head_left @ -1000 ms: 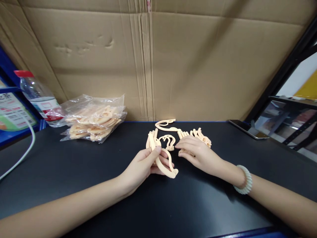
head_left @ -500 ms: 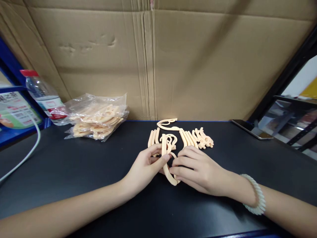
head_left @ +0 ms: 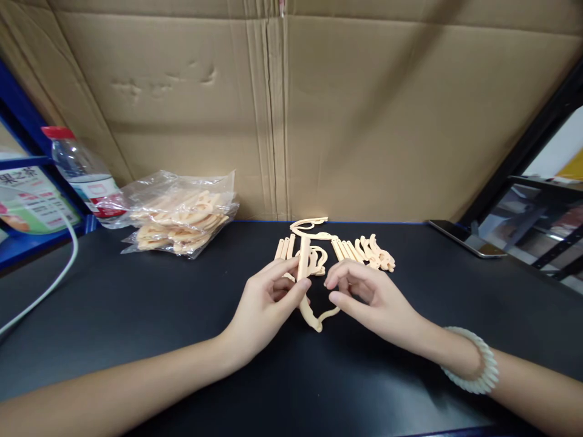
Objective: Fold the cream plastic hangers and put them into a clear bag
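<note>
The curved cream piece (head_left: 303, 261) is near upright, bending rightward below. A slender arm (head_left: 328, 314) branches from its lower tip.

Brown cardboard wall (head_left: 387, 121), black tabletop (head_left: 273, 394), blue shelf (head_left: 27, 162)

Two bare forearms converge towards the centre, hands near one another but apart. The left forearm (head_left: 150, 377), entering at 8 o'clock, runs towards 2 o'clock; its wrist (head_left: 224, 353) is nearly straight. The left hand (head_left: 262, 303), at 7 o'clock from centre, is closed in a pinch, thumb (head_left: 295, 295) directed to 2 o'clock, index finger above it, remaining fingers largely hidden. The right forearm (head_left: 537, 371) enters at 4 o'clock, directed to 10 o'clock. The right hand (head_left: 382, 301) shows loosely curled fingers (head_left: 351, 269), the right thumb (head_left: 350, 305) below them, a small gap separating their tips
</note>
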Demonstrator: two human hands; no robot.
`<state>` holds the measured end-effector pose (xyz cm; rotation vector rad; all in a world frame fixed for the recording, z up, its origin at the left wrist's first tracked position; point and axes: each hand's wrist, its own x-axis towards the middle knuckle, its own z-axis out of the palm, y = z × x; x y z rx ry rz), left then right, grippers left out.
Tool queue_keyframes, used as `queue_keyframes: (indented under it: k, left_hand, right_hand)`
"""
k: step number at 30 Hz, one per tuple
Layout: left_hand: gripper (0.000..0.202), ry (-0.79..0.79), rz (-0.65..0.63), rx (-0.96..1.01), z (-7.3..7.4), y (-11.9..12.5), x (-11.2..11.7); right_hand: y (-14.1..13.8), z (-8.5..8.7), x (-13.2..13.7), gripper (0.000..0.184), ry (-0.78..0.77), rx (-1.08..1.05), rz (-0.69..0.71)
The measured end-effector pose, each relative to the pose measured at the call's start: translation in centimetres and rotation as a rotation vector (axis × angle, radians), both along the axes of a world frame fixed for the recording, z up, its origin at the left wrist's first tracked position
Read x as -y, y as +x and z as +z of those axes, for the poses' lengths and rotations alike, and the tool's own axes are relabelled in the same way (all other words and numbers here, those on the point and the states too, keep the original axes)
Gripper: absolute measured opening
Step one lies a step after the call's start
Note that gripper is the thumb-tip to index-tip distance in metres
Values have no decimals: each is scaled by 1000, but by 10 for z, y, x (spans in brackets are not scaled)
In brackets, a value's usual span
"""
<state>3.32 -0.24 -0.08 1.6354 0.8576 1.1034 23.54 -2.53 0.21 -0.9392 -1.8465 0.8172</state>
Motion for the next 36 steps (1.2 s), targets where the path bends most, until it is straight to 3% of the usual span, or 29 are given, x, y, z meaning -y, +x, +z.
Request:
queue_keyframes:
  k: [6,10,13,18,24,31,36]
  left_hand:
    - [34,-3,3,-12,1,0,0]
    - [34,-3,1,8,1,1,0]
    - [31,107,24,-53,0,0,-1]
    - [31,415,84,-221,0,-5,-1]
    - [34,565,120,-373,-2,-5,-3]
    - [27,773,90,-613,-1,-7,-5]
    - [26,756,15,-864,4,-11,-6]
  right_hand:
    - [5,6,-1,32,-268,-207,225]
    - [8,8,-2,40,-410,-293,240]
    - [9,9,-2,36,-436,-382,227]
    - [10,8,-4,23,-350,-500,94]
    - [6,6,-4,30,-415,-454,-20]
    - [0,6,2,34,-629,-243,223]
    - [0,7,5,33,-745,-191,228]
